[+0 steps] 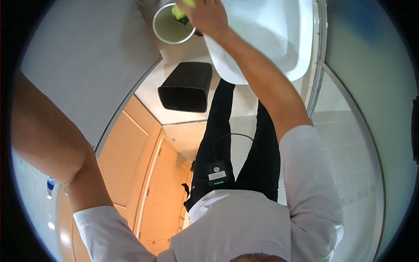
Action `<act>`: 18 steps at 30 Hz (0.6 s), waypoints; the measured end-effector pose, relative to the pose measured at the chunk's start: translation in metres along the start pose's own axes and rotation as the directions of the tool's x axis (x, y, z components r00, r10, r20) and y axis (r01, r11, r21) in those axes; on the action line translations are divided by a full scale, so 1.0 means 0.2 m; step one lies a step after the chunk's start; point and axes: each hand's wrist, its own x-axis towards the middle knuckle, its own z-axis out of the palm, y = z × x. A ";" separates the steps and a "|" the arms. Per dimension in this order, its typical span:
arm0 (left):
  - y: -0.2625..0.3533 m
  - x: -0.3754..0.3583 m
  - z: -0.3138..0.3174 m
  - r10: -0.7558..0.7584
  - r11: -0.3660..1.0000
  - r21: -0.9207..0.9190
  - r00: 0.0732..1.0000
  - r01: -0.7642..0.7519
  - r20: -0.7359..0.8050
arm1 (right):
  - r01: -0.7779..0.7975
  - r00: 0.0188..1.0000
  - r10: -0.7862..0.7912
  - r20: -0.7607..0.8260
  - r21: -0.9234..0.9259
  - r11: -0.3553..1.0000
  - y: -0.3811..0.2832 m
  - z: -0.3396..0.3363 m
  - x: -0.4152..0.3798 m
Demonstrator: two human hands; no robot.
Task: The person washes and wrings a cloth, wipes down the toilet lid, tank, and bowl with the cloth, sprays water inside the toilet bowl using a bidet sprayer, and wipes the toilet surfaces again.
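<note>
At the top of the head view, my right hand (205, 16) is closed around a bright yellow-green, soft-looking thing (179, 12) with a dark patch under it. It may be a sponge or a cloth; I cannot make out which. This sits over the rim of a round white bucket (173, 40) with cloudy liquid inside. Right beside the hand and under my right forearm is a large white basin or tub (301, 39). My left arm reaches out past the left edge, so my left hand is out of sight.
A black bin (185, 87) lies or stands tilted on the floor below the bucket. A large grey panel (91, 52) fills the upper left. An orange-brown door (131, 148) stands at lower left, and a metal-framed glass panel (366, 74) at right.
</note>
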 end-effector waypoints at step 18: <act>-0.04 0.02 -0.05 0.007 0.999 -0.035 0.998 -0.009 -0.059 | 0.453 0.480 -0.207 0.852 -0.039 0.891 0.69 -1.26 -1.42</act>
